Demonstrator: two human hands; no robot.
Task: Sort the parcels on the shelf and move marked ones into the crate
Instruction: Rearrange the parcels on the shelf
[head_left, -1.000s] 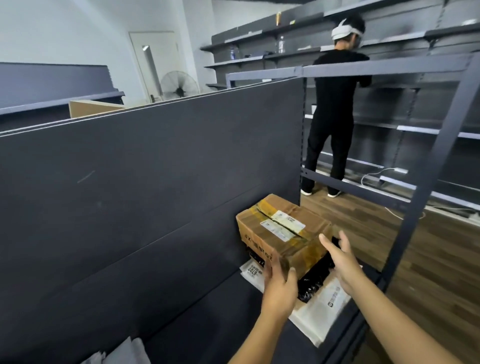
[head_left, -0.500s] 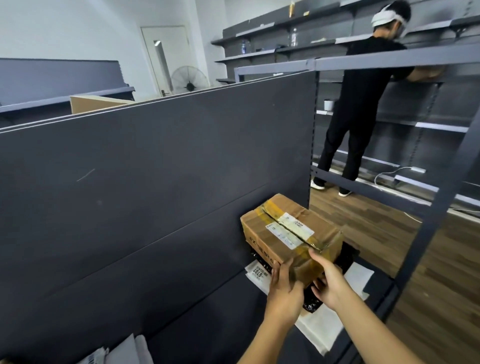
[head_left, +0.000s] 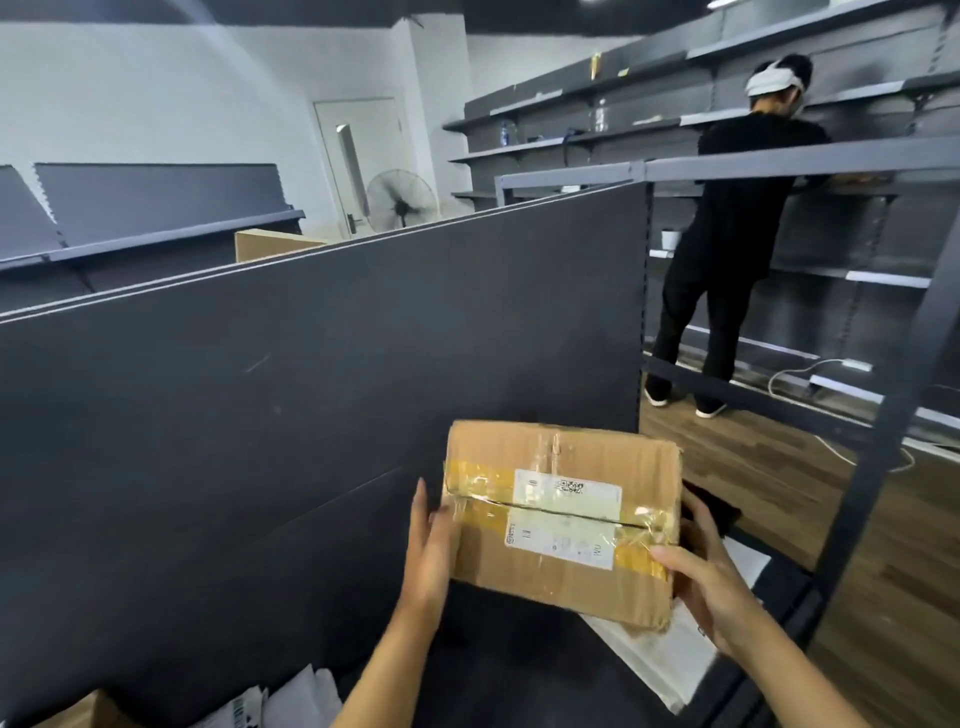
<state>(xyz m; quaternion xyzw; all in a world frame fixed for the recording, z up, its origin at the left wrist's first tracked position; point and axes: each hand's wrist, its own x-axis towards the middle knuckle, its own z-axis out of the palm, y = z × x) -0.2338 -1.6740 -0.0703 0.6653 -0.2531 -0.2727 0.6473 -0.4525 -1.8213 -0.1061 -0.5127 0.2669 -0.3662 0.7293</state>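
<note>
A brown cardboard parcel (head_left: 563, 519) with yellow tape and two white labels is lifted above the dark shelf (head_left: 498, 670), its labelled top tilted toward me. My left hand (head_left: 428, 551) presses its left side, fingers straight. My right hand (head_left: 709, 577) grips its right end, thumb on the top. White mailer bags (head_left: 660, 654) and a black bag (head_left: 714, 506) lie on the shelf under and behind the parcel. No crate is in view.
A dark back panel (head_left: 311, 389) rises behind the shelf. A grey upright post (head_left: 883, 431) stands at the right. More white parcels (head_left: 280, 706) lie at the lower left. A person in black (head_left: 727, 234) stands at far shelving on the wooden floor.
The parcel has come up off the bag pile and toward me, turned so its labelled top faces the camera. My right hand moved from its near corner to grip its right end.
</note>
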